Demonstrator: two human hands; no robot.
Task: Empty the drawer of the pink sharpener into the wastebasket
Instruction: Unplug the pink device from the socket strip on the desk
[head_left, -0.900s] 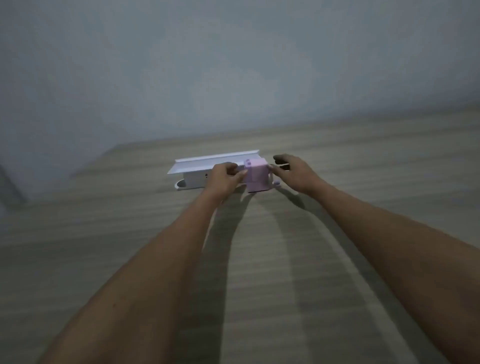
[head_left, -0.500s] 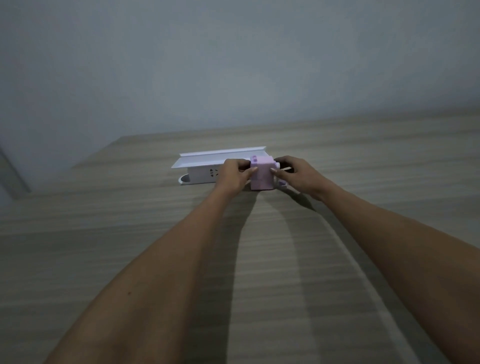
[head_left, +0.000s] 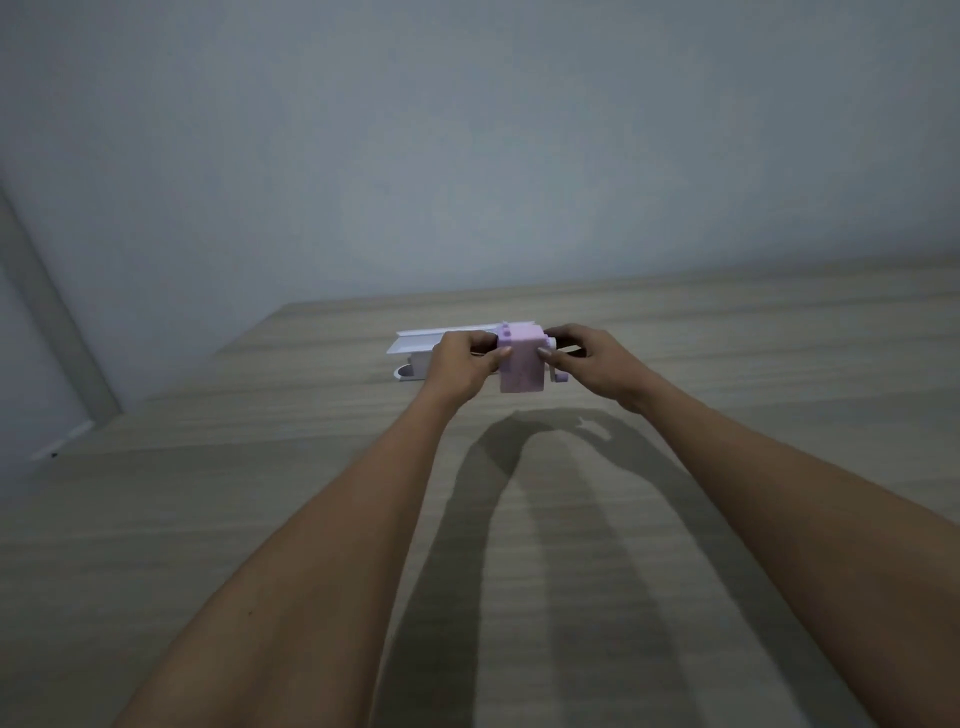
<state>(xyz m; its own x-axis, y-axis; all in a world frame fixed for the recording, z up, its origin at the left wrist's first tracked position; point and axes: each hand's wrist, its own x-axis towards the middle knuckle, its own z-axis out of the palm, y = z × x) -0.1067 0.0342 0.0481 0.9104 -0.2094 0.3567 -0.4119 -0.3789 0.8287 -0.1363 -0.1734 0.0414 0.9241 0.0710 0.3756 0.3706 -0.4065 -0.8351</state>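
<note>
The pink sharpener (head_left: 521, 364) is a small boxy block with a crank on its right side. It hangs lifted above the wooden table (head_left: 260, 493), its shadow falling on the wood below. My left hand (head_left: 460, 364) grips its left face with thumb and fingers. My right hand (head_left: 592, 361) holds its right side near the crank. The drawer cannot be told apart from the body. No wastebasket is in view.
A white power strip with a raised lid (head_left: 421, 345) lies on the table just behind my left hand. A plain wall (head_left: 467, 156) stands behind the table, whose left edge runs diagonally at the far left.
Both hands closed on the pink sharpener and raised it off the table toward me. The white power strip stayed in place.
</note>
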